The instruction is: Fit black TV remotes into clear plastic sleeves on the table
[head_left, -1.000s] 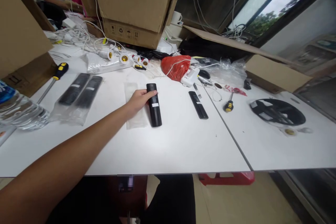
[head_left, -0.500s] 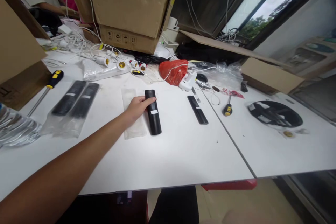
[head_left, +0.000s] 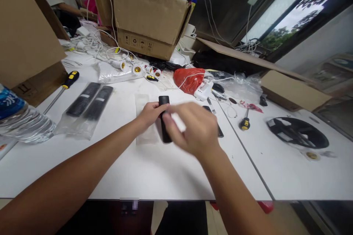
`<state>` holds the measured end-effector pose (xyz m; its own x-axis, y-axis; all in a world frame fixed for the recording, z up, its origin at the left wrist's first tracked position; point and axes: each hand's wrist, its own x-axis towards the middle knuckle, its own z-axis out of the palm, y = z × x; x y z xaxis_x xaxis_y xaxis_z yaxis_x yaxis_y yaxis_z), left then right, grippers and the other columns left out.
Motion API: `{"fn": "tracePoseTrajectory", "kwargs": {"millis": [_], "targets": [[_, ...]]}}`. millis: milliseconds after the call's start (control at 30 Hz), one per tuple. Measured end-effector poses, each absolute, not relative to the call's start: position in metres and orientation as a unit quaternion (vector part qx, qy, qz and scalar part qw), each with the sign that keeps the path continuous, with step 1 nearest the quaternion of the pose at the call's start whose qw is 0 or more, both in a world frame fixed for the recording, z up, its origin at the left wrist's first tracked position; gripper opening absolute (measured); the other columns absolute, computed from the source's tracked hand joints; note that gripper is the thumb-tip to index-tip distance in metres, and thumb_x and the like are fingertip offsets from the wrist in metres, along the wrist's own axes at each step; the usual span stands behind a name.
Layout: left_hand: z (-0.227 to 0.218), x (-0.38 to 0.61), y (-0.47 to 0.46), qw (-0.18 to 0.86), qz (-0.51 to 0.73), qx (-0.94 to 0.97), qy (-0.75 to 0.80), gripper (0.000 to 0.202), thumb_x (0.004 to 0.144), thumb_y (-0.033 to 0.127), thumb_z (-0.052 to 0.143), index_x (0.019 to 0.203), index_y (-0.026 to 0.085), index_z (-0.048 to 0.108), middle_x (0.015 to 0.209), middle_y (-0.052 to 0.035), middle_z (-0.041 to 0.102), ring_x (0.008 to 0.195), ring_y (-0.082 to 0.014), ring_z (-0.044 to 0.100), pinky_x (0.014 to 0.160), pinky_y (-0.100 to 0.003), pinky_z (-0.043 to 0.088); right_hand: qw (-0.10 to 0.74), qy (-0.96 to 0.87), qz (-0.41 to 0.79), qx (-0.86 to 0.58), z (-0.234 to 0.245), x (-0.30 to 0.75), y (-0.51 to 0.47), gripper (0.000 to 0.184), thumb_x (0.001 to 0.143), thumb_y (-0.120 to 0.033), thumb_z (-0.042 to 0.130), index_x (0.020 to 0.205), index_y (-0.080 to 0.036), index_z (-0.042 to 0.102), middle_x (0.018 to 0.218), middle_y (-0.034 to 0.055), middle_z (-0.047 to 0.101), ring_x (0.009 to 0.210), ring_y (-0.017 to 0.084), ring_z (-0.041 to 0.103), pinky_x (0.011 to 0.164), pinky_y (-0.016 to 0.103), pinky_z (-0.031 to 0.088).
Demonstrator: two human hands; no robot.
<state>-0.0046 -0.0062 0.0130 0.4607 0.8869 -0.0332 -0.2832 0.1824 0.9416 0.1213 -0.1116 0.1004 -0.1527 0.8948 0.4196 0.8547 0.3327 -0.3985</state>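
A black remote control [head_left: 164, 101] lies on the white table [head_left: 154, 169], partly over a clear plastic sleeve [head_left: 143, 117]. My left hand [head_left: 150, 114] rests against the remote's left side with its fingers curled onto it. My right hand [head_left: 193, 128] hovers over the remote's near end, blurred by motion, fingers bent and partly apart; I cannot tell whether it touches the remote. A second black remote [head_left: 220, 131] lies just right of my right hand, mostly hidden by it.
Two bagged remotes [head_left: 89, 101] and a yellow-handled screwdriver [head_left: 67, 82] lie at the left, with a water bottle [head_left: 22, 121] nearer. Cardboard boxes [head_left: 149, 14], lamp sockets with cables [head_left: 129, 66], a red bag [head_left: 190, 79], a small screwdriver [head_left: 244, 123] and a black reel [head_left: 298, 137] crowd the back and right.
My right hand has come into view from below and moved over the remote's near end. My left hand has stayed on the remote. The camera has shifted slightly.
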Motion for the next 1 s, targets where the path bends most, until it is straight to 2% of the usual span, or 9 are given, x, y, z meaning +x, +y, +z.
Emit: {"fn": "tracePoseTrajectory", "kwargs": {"millis": [67, 167, 267, 333, 400, 533, 667, 800, 1000], "targets": [[0.013, -0.004, -0.005, 0.695, 0.444, 0.477, 0.304, 0.038, 0.077, 0.05, 0.082, 0.076, 0.014, 0.07, 0.069, -0.0002, 0.059, 0.065, -0.0118, 0.052, 0.063, -0.027, 0.04, 0.298, -0.732, 0.044, -0.611, 0.091, 0.13, -0.095, 0.056, 0.092, -0.051, 0.062, 0.14, -0.022, 0.055, 0.135, 0.017, 0.06, 0.125, 0.037, 0.057, 0.099, 0.052, 0.051], [0.009, -0.001, 0.0, 0.679, 0.49, 0.449, 0.311, 0.04, 0.076, 0.051, 0.083, 0.081, 0.014, 0.071, 0.079, -0.0029, 0.065, 0.074, -0.0154, 0.06, 0.072, -0.029, 0.049, 0.253, -0.711, 0.138, -0.642, 0.061, 0.139, -0.077, 0.093, 0.078, -0.045, 0.074, 0.156, -0.014, 0.032, 0.139, 0.0226, 0.057, 0.113, 0.036, 0.063, 0.089, 0.047, 0.054], [0.008, -0.003, 0.005, 0.632, 0.501, 0.498, 0.319, 0.041, 0.08, 0.054, 0.078, 0.083, 0.014, 0.07, 0.079, -0.0038, 0.066, 0.073, -0.0168, 0.061, 0.072, -0.03, 0.049, 0.276, -0.7, 0.152, -0.64, 0.03, 0.138, -0.067, 0.072, 0.079, -0.028, 0.063, 0.147, -0.018, 0.043, 0.116, 0.0134, 0.068, 0.093, 0.029, 0.066, 0.078, 0.039, 0.05], [0.011, -0.01, 0.006, 0.564, 0.478, 0.593, 0.32, 0.039, 0.087, 0.055, 0.071, 0.081, 0.016, 0.067, 0.071, -0.0006, 0.059, 0.065, -0.0143, 0.054, 0.064, -0.028, 0.043, 0.324, -0.674, 0.147, -0.647, 0.019, 0.138, -0.06, 0.048, 0.078, -0.026, 0.058, 0.125, -0.019, 0.057, 0.095, 0.0066, 0.068, 0.078, 0.024, 0.062, 0.07, 0.035, 0.046], [0.019, -0.022, 0.005, 0.464, 0.463, 0.681, 0.327, 0.036, 0.091, 0.052, 0.067, 0.077, 0.019, 0.062, 0.064, 0.0031, 0.049, 0.06, -0.0122, 0.044, 0.059, -0.027, 0.034, 0.372, -0.646, 0.16, -0.647, 0.013, 0.142, -0.053, 0.033, 0.076, -0.027, 0.058, 0.108, -0.02, 0.06, 0.083, 0.0024, 0.064, 0.071, 0.02, 0.056, 0.067, 0.032, 0.043], [0.045, -0.051, -0.004, 0.365, 0.291, 0.833, 0.296, 0.046, 0.085, 0.047, 0.071, 0.059, 0.02, 0.044, 0.055, 0.0041, 0.039, 0.053, -0.0113, 0.033, 0.054, -0.029, 0.024, 0.462, -0.555, 0.21, -0.659, 0.011, 0.157, -0.039, 0.034, 0.072, -0.029, 0.055, 0.106, -0.022, 0.058, 0.074, -0.0016, 0.056, 0.064, 0.018, 0.051, 0.061, 0.03, 0.042], [0.063, -0.067, -0.017, 0.367, 0.043, 0.877, 0.308, 0.043, 0.065, 0.053, 0.082, 0.061, 0.023, 0.052, 0.059, 0.0011, 0.055, 0.051, -0.0147, 0.042, 0.049, -0.03, 0.023, 0.484, -0.503, 0.244, -0.673, 0.009, 0.163, -0.033, 0.036, 0.069, -0.03, 0.054, 0.105, -0.023, 0.057, 0.064, -0.0042, 0.049, 0.055, 0.017, 0.045, 0.053, 0.028, 0.037], [0.059, -0.067, -0.02, 0.37, -0.004, 0.872, 0.321, 0.035, 0.056, 0.038, 0.084, 0.064, 0.024, 0.053, 0.065, 0.0009, 0.059, 0.055, -0.0171, 0.047, 0.049, -0.03, 0.024, 0.481, -0.522, 0.234, -0.664, 0.008, 0.162, -0.033, 0.036, 0.069, -0.03, 0.056, 0.104, -0.023, 0.059, 0.068, -0.0024, 0.053, 0.058, 0.017, 0.047, 0.055, 0.029, 0.039], [0.054, -0.064, -0.017, 0.399, -0.039, 0.866, 0.3, 0.017, 0.065, 0.03, 0.071, 0.063, 0.024, 0.055, 0.064, 0.0001, 0.058, 0.054, -0.0166, 0.046, 0.05, -0.031, 0.027, 0.48, -0.525, 0.231, -0.664, 0.008, 0.164, -0.031, 0.035, 0.07, -0.029, 0.057, 0.104, -0.023, 0.06, 0.073, 0.0, 0.058, 0.062, 0.019, 0.051, 0.057, 0.029, 0.042]]}}
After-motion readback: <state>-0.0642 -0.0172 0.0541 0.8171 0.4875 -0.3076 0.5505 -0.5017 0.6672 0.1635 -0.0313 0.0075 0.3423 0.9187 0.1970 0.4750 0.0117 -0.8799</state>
